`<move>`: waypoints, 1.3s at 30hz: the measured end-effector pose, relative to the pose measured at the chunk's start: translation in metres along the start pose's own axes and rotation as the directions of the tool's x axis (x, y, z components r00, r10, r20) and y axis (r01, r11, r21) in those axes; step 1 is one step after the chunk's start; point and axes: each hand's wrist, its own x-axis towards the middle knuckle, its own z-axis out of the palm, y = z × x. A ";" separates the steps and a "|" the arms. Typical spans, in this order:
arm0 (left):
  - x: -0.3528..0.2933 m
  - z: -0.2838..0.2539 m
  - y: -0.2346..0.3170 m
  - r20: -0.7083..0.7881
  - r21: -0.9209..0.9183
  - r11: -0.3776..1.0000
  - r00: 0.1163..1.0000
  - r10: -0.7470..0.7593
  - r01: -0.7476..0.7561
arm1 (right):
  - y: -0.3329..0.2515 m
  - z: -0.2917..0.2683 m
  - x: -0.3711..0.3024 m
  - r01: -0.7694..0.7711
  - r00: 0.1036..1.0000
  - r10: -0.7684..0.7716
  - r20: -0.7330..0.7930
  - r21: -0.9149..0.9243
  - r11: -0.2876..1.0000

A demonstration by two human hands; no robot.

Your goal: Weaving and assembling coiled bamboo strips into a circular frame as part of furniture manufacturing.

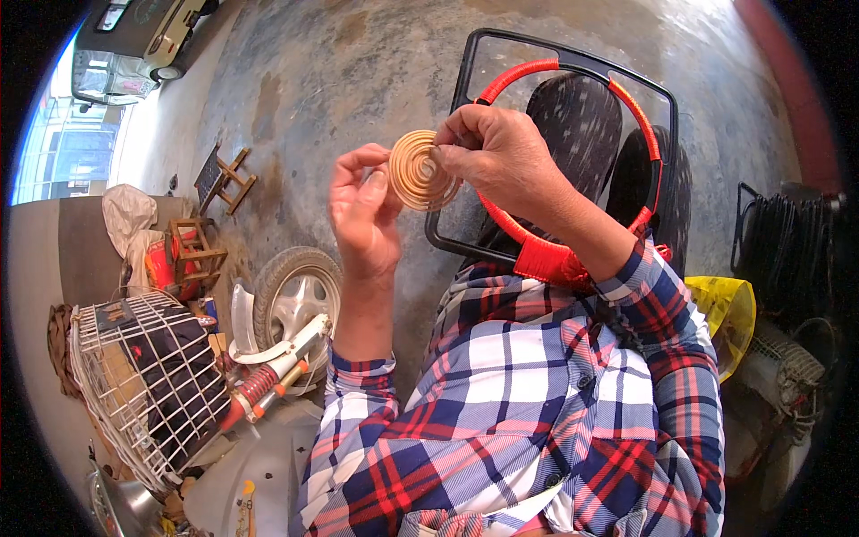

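Note:
A flat, pale tan spiral coil (413, 172) of thin round strand is held up in front of me, over the floor. At its left edge, my left hand (365, 210) pinches the rim between thumb and forefinger. My right hand (506, 157) is closed with its thumb and fingertips on the coil's right side, near the centre. Below my right hand, a black rectangular frame (472, 67) with a round ring inside rests on my lap. Red-orange cord (548, 259) is wound around stretches of that ring. My right forearm hides part of the ring.
On the left stand a vehicle wheel (300, 291) with a red spring shock, a white wire basket (148, 385) and a wooden stool (197, 255). Another stool (234, 179) lies farther off. A yellow plastic bag (727, 318) and black coiled items (787, 237) are at right. A vehicle (134, 49) is parked far left.

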 end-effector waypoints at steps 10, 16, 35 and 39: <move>-0.002 0.039 0.017 0.160 0.829 0.450 0.911 0.380 -0.333 | -0.002 0.006 -0.007 0.066 0.997 -0.071 -0.042 -0.104 0.992; 0.001 0.036 0.018 0.243 0.868 0.321 0.888 0.390 -0.378 | -0.001 0.005 -0.008 0.074 0.996 -0.080 -0.046 -0.122 0.990; 0.012 0.041 0.028 0.332 0.899 0.161 0.872 0.359 -0.408 | -0.018 0.008 -0.008 0.319 0.932 -0.363 0.011 -0.501 0.804; 0.014 0.040 0.028 0.306 0.884 0.245 0.889 0.341 -0.398 | -0.016 0.007 -0.004 0.300 0.939 -0.345 -0.004 -0.482 0.823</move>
